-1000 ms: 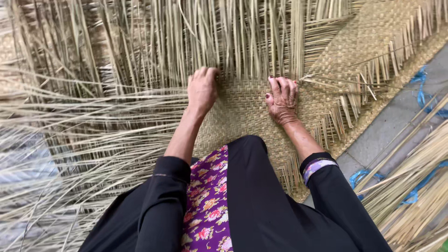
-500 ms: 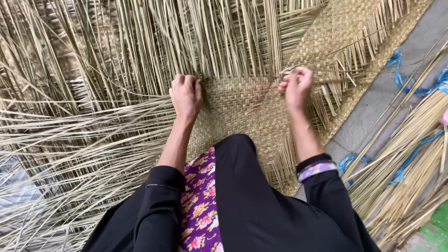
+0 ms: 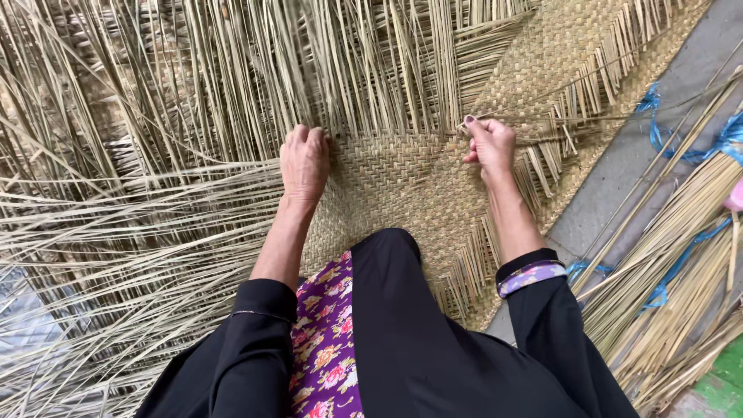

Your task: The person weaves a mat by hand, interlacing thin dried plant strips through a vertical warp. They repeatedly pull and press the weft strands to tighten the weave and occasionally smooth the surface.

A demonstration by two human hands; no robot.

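Note:
A half-woven straw mat (image 3: 402, 178) lies flat in front of me, its plaited patch between my hands. My left hand (image 3: 304, 161) presses knuckles-down on the left edge of the weave, where loose strips fan out. My right hand (image 3: 489, 144) is raised a little at the right edge, with finger and thumb pinched on a thin straw strip (image 3: 557, 120) that runs off to the right. Long unwoven strips (image 3: 232, 70) stand out from the top and left of the mat. My black-clad knee (image 3: 395, 310) rests on the woven part.
Bundles of straw strips (image 3: 681, 271) tied with blue plastic cord (image 3: 658, 131) lie on the grey floor (image 3: 619, 186) at right. A woven section (image 3: 588, 46) extends to the upper right. A green surface (image 3: 720, 387) shows at the bottom right corner.
My right hand has lifted off the weave, closed on a strip and drawn it rightward. My left hand stays pressed at the left edge. The view has shifted slightly.

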